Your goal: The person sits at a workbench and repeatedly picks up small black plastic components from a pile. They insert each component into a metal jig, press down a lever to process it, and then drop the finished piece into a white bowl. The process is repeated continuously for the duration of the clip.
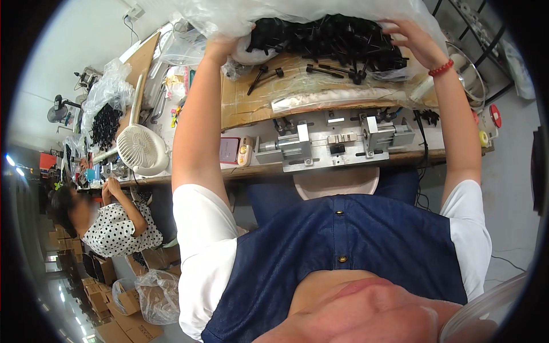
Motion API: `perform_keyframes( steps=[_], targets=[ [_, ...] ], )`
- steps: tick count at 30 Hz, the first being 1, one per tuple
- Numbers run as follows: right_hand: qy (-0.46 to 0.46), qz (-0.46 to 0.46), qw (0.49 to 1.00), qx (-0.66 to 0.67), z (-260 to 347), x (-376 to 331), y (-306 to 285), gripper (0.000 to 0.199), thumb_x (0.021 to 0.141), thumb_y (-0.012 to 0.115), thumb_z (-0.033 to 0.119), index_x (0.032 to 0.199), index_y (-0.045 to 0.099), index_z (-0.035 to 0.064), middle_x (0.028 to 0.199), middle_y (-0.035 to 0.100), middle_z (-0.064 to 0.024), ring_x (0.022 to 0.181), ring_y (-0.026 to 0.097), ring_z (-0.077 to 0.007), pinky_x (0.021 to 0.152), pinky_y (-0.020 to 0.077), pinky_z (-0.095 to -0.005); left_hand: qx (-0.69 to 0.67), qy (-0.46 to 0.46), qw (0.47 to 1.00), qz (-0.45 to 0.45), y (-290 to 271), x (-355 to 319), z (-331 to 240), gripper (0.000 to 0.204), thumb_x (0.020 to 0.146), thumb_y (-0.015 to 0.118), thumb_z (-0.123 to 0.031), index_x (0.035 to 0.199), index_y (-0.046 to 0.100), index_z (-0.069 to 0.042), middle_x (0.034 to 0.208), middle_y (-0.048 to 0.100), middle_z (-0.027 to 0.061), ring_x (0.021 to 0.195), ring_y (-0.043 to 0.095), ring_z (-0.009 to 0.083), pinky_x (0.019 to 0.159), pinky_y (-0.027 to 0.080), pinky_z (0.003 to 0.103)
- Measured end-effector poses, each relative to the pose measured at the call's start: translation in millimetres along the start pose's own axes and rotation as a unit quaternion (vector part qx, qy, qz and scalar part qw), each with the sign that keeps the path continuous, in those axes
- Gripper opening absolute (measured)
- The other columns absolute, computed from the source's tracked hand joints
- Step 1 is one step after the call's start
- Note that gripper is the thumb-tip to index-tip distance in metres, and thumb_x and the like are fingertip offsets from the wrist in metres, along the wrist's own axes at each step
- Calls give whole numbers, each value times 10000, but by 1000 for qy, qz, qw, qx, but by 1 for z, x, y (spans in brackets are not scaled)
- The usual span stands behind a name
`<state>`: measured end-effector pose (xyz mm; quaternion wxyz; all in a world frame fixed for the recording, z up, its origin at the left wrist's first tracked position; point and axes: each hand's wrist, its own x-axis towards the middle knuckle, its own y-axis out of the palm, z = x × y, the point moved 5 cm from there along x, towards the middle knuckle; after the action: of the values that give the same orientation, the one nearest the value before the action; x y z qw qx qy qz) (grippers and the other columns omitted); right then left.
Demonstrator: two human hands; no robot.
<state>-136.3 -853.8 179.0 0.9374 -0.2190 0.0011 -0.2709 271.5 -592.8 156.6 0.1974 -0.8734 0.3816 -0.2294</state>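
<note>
Wood-edged tabletop (257, 171), far edge: translucent plastic bag (206, 15) apparently confines black long-stemmed parts (337, 39). Left hand (224, 48) contacts bag, grip indeterminable; right hand (419, 44) released, fingers spread.

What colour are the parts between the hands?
The parts are mostly black, shown best in the head view.

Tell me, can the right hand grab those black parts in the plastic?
Probably yes: the right hand is right at the edge of the black parts, and the plastic looks open there.
</note>
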Motion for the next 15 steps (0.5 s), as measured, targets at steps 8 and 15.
perform_keyframes(
  steps=[8, 15],
  targets=[
    [95, -174, 945, -262, -37, 23, 0, 612, 1000, 598, 512, 1398, 617, 47, 1439, 599, -148, 1324, 538, -244, 1098, 422, -401, -96, 98, 979, 153, 3, 0, 7, 374, 1052, 600, -364, 1237, 683, -50, 1149, 724, 65, 1074, 649, 177, 926, 536, 339],
    [-82, -230, 910, -335, 43, 91, 32, 723, 999, 554, 569, 1469, 510, 21, 1481, 534, -221, 1370, 493, -330, 1143, 380, -436, -237, -68, 969, 36, 5, 22, -22, 511, 1055, 584, -450, 1357, 569, -38, 1264, 675, 97, 1123, 661, 227, 953, 568, 418]
  ],
)
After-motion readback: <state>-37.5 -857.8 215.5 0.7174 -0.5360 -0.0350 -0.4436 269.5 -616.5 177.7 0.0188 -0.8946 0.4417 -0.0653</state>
